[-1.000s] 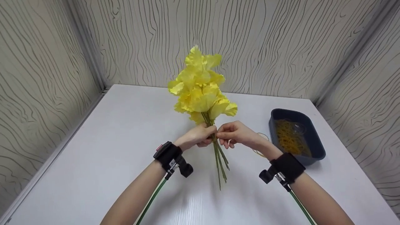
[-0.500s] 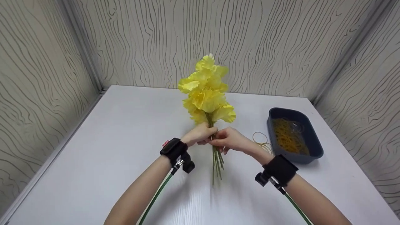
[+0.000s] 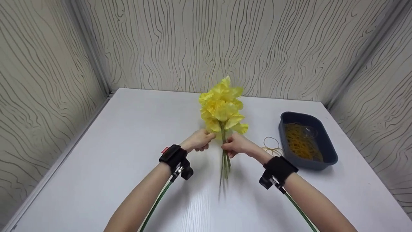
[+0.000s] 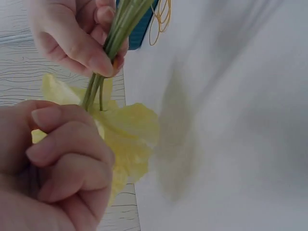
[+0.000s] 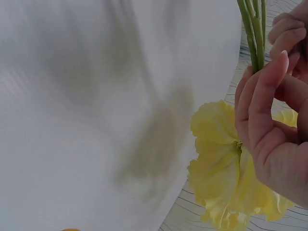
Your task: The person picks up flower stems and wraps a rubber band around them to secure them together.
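A bunch of yellow artificial flowers (image 3: 222,106) is held upright over the white table, blossoms at the top and thin green stems (image 3: 224,161) hanging below. My right hand (image 3: 238,144) grips the stems just under the blossoms. In the left wrist view, its thumb and fingers close round the stems (image 4: 120,29), and a small orange bit shows beside the thumb. My left hand (image 3: 200,140) is just left of the stems, apart from them in the head view. Its fingers (image 4: 72,144) are curled in, and nothing shows inside them.
A dark blue-grey bin (image 3: 325,141) holding a tangle of yellow-brown rubber bands (image 3: 301,141) stands at the right of the table (image 3: 145,119). Several loose rubber bands (image 3: 272,142) lie beside its left wall. A patterned wall (image 3: 161,45) rises behind the table.
My left hand has let go of the stems and moved a little left. My right hand now grips them. The flowers have come lower and shifted right.
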Demonstrator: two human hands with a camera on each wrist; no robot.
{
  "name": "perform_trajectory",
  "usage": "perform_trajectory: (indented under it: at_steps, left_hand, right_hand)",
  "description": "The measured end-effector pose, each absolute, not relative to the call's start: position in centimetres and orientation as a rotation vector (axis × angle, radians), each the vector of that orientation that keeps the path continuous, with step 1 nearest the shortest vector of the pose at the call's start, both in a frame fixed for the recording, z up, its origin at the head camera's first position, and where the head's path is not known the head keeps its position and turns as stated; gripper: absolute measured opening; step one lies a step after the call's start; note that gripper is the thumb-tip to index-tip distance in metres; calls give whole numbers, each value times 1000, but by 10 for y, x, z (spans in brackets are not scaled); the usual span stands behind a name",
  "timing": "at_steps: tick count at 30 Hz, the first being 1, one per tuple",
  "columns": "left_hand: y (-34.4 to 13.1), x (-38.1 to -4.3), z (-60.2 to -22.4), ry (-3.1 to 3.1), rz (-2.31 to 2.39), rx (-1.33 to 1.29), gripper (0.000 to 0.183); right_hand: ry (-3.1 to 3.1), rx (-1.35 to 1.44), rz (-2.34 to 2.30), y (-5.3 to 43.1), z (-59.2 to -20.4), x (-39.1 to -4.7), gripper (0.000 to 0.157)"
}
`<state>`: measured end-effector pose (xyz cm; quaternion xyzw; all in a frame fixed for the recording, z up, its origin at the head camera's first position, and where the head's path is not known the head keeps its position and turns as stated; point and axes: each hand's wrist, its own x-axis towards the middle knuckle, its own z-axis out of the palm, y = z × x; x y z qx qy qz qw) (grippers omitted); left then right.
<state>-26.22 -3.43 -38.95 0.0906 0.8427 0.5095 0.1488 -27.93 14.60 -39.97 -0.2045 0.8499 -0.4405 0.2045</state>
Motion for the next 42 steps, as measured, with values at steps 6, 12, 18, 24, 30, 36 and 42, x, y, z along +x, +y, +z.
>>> perform_trajectory:
  at_steps: [6, 12, 18, 24, 30, 36, 42]
  left_hand:
    - [-45, -258, -398, 2462, 1421, 223, 30]
    - [-50, -256, -405, 2495, 1371, 178, 35]
    - [-51, -253, -413, 2489, 1350, 152, 33]
    - [-51, -253, -420, 2514, 1307, 151, 32]
    - [-51, -255, -423, 2520, 1287, 156, 31]
    - [-57, -258, -423, 2551, 1274, 166, 24]
    - [-72, -265, -416, 2860, 1035, 191, 25]
  right_hand:
    - [2396, -435, -1180, 146, -422, -294, 14]
    - [2406, -348, -1187, 146, -434, -302, 12]
    - [2355, -352, -1196, 150, -445, -302, 11]
    - [2326, -365, -1177, 157, -453, -302, 12]
    - [2321, -449, -1148, 159, -456, -306, 16]
    - [2499, -436, -1044, 158, -451, -301, 27]
    - [2728, -613, -935, 170, -433, -304, 32]
